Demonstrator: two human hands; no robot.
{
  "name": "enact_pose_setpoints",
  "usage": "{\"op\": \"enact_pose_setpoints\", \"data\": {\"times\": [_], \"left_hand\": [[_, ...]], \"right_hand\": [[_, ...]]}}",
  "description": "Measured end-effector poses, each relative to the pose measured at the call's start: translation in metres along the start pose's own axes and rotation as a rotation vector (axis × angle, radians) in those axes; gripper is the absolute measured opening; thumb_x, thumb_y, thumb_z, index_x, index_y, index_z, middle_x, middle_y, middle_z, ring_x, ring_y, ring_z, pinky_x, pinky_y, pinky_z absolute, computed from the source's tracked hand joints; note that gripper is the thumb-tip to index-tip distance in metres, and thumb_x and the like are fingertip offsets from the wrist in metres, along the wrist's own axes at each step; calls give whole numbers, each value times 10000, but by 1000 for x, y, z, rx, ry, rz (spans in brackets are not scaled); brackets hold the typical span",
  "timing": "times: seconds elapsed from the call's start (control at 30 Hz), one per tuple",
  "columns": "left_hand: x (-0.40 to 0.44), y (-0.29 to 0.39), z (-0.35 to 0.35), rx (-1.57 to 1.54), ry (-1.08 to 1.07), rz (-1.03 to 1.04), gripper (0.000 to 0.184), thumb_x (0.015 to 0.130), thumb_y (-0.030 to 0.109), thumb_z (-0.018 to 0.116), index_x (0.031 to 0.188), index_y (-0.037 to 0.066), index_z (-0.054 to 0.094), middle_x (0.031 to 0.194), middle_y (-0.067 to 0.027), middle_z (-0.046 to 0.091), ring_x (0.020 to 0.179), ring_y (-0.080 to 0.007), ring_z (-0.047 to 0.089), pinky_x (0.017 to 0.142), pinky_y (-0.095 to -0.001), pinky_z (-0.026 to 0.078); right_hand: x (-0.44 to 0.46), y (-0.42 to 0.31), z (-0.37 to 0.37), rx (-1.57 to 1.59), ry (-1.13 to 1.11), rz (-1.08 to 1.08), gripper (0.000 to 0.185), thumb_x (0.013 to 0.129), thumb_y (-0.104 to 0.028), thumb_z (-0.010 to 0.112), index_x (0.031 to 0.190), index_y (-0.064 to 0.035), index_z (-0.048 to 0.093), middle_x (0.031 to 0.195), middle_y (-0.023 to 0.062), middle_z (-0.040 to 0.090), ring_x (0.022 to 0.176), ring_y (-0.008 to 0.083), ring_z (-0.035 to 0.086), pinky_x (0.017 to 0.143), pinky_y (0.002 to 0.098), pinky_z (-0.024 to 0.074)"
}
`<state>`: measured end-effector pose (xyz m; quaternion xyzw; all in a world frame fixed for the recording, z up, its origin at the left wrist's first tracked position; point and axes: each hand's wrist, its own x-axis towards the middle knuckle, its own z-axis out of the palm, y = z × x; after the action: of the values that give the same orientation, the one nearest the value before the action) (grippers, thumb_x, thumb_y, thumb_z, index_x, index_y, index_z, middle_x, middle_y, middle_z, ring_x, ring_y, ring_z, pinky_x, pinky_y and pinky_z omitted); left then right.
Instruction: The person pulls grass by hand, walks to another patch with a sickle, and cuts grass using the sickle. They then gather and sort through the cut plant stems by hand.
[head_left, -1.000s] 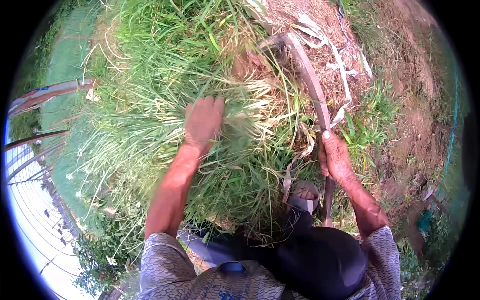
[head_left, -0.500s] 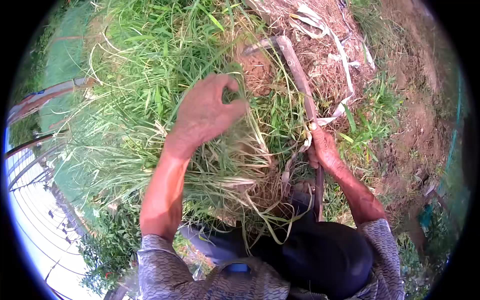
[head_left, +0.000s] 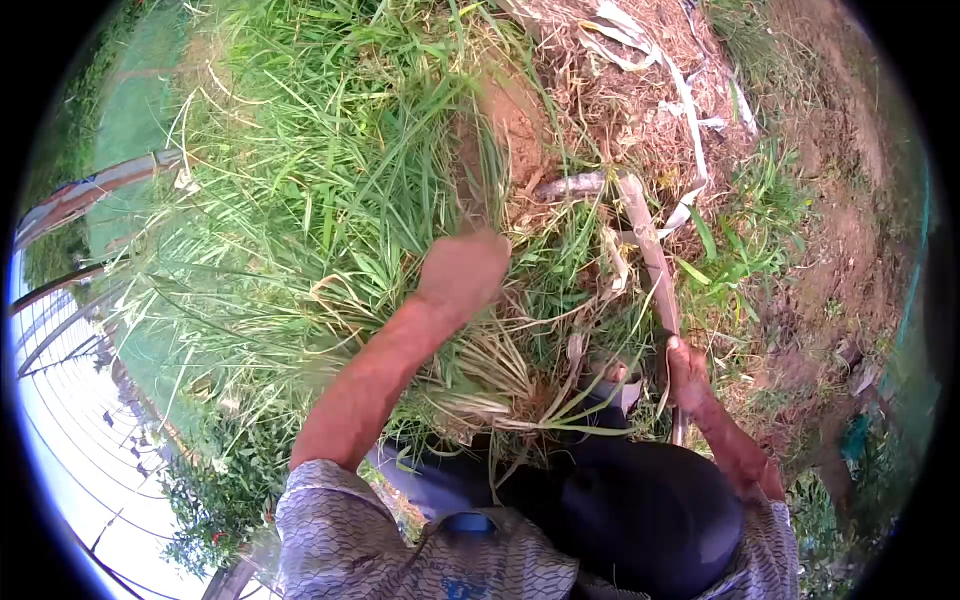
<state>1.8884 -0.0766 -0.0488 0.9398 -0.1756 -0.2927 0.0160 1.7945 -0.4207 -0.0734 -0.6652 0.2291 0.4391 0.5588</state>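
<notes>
Near the middle of the view my left hand is closed on a tuft of long green grass, its fingers blurred by motion. To the right, my right hand is wrapped round the wooden handle of a hooked tool. The tool's metal end points left, low over the plants beside bare reddish soil. Below my left hand a clump of pulled grass with pale stems lies in front of my knees.
Dry straw with a white strip across it lies at the upper right. Brown ground extends along the right side. Green netting and metal poles stand at the left. My dark-trousered knee is below.
My left hand has gone from open to closed on grass and moved down and right. My right hand and the tool have moved lower and slightly right. The pulled clump lies near my knees.
</notes>
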Motion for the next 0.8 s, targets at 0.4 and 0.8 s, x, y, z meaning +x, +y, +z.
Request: {"op": "enact_pose_setpoints", "data": {"times": [0.4,0.8], "left_hand": [[-124,0,-18,-449,-490,124,143,875,208,570,923,74,552,827,-119,561,786,-288,598,719,-448,453],[21,65,47,-74,220,-453,537,780,396,653,1083,-38,561,941,-188,581,927,-286,582,826,-412,454]], "right_hand": [[33,-61,3,-9,-17,-167,458,939,-547,423,808,-108,443,508,-16,389,359,89,370,328,239,304],[38,-1,-1,-233,195,-166,521,949,-505,446,989,3,554,595,-20,414,508,81,386,450,260,314]]}}
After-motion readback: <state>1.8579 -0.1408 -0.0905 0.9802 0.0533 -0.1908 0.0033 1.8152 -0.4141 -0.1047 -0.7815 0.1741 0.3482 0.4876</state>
